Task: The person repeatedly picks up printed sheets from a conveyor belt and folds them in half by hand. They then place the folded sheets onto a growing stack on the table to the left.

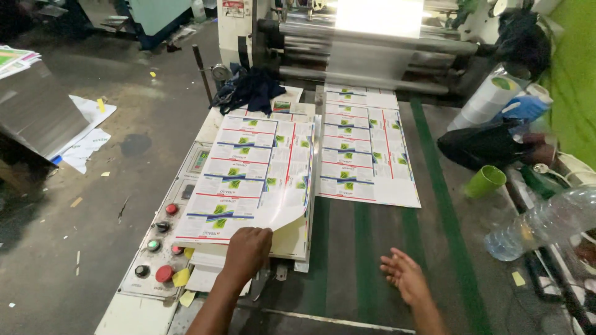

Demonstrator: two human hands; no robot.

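Observation:
My left hand (247, 250) pinches the near edge of the top printed sheet (248, 174), which carries rows of white labels with green and red marks, and curls its near right corner up off the stack below. My right hand (405, 276) hovers open, palm down, over the dark conveyor belt with green stripes (347, 248), touching nothing. A second printed sheet (366, 149) lies flat on the belt further away, coming from the roller machine (372, 43).
A control panel with red, green and black buttons (158, 242) sits left of the stack. A dark cloth (248, 90) lies behind the sheets. At the right are a green cup (485, 181), a clear plastic bottle (546, 223) and a film roll (490, 99).

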